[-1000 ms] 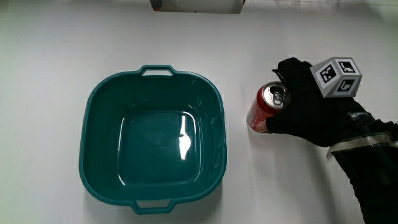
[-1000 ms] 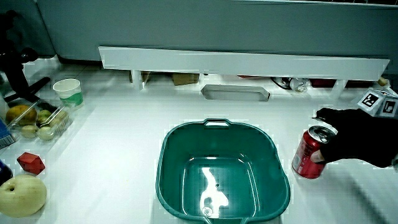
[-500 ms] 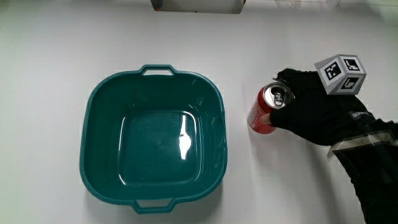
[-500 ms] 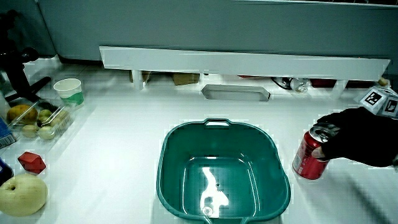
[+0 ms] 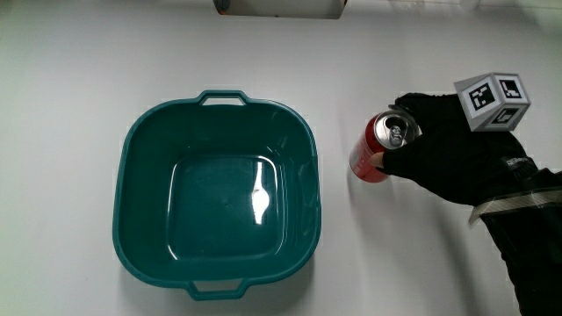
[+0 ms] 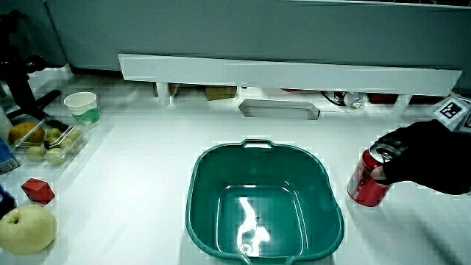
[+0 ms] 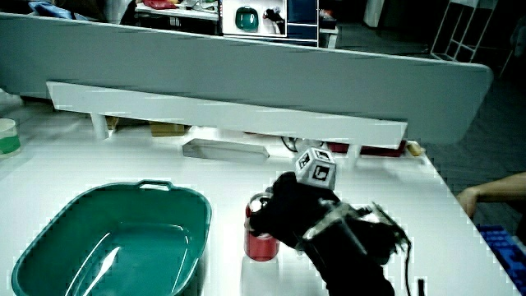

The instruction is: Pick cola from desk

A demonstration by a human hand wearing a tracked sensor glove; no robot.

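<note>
Since a second ago the cola can (image 5: 379, 147) has tipped slightly toward the teal basin (image 5: 140, 149) and the hand (image 5: 443, 154) has shifted a little with it, the patterned cube (image 5: 493, 99) riding along. From my station I read this as the grasp closing: the fingers (image 6: 386, 145) are curled around the can's upper part, thumb on the side nearer the person, pinching it just under the rim. The can sits on the counter (image 5: 79, 61) just beside the basin, apart from it; in a side view (image 7: 263, 233) its base looks down or barely lifted, I cannot tell which.

My worry is the high, one-sided grip. With the can already leaning, a lift could let it pivot and slip out, knocking against the basin's rim. If it is open, it could spill.
</note>
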